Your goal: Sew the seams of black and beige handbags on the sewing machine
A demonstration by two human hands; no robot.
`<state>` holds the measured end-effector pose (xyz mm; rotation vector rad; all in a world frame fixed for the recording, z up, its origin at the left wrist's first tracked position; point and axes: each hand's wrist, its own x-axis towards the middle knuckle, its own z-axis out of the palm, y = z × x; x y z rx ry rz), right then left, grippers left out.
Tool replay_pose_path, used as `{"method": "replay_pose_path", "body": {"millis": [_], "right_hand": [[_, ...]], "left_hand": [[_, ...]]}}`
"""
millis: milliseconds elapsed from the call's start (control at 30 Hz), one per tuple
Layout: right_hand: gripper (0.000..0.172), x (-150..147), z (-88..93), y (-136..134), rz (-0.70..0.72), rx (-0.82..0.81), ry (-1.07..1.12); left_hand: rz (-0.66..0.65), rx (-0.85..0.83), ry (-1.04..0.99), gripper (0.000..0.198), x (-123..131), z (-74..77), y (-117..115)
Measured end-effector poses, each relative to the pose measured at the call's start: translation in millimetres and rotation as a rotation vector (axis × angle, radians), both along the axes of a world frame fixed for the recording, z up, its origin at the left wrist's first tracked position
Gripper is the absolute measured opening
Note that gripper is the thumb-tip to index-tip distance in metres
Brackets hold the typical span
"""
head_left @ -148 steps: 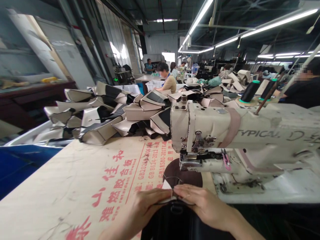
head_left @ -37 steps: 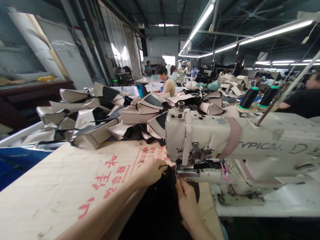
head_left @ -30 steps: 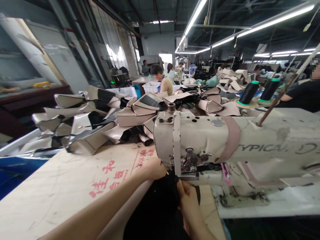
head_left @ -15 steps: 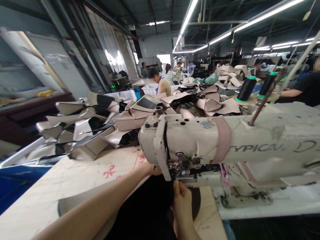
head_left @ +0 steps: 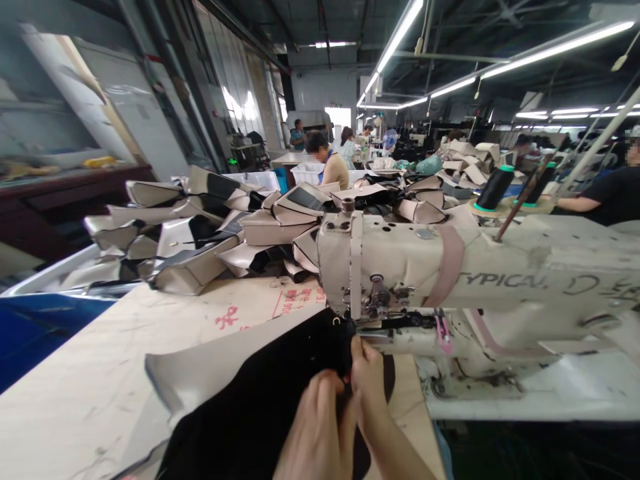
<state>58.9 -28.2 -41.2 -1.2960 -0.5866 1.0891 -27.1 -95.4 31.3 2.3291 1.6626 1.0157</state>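
Observation:
A bag piece with black lining (head_left: pixel 260 380) and a beige outer side (head_left: pixel 215 360) lies across the table, its far corner under the head of the sewing machine (head_left: pixel 380 260). A small ring-like metal fitting (head_left: pixel 337 321) shows near that corner. My right hand (head_left: pixel 369 377) pinches the right edge just in front of the machine's needle area. Close beside it, my left hand (head_left: pixel 320 423) is curled over the same edge, its fingers slightly blurred. Between the hands shows a tiny red spot (head_left: pixel 347 379), too small to name.
Beige and black bag pieces (head_left: pixel 195 260) are heaped behind the wooden tabletop (head_left: pixel 100 353). Black thread spools (head_left: pixel 495 189) stand behind the machine. A blue covering (head_left: pixel 40 333) hangs at the left. Co-workers (head_left: pixel 335 167) sit farther back, and another person (head_left: pixel 610 193) is at right.
My left hand has come back from beside the machine head to my right hand. More of the bag piece now shows on the table. The view has shifted slightly.

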Motion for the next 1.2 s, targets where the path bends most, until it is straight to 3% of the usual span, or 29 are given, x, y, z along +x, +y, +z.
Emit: {"method": "replay_pose_path", "body": {"millis": [167,267,367,467,700,800,933,1200], "right_hand": [[0.04,1,6.4,-3,0.01,0.012,-0.007],[0.044,0,7.2,-3,0.013,-0.019,0.007],[0.046,-1,9.3,-2,0.005,-0.021,0.015],[0.045,-1,11.2,-3,0.015,-0.014,0.036],[0.045,0,-2.1,-2,-0.013,0.032,-0.175],[0.044,0,-6.0,-1,-0.001,0.018,-0.178],[0.044,-1,-5.9,0,-0.007,-0.001,-0.174],[0.045,4,-3.5,1,0.004,0.032,-0.229]], "left_hand": [[0.114,-0.296,-0.062,0.034,24,-13.1,66],[0.205,-0.418,0.024,0.045,32,-11.5,84],[0.284,-0.415,0.204,0.049,36,-8.5,87],[0.224,-0.385,0.239,0.042,35,-10.8,87],[0.151,-0.468,-0.293,0.025,20,-36.3,96],[0.096,-0.46,-0.439,0.023,18,-40.0,99],[0.036,-0.482,-0.484,0.019,17,-35.2,103],[0.037,-0.493,-0.35,0.02,13,-34.8,110]]}}
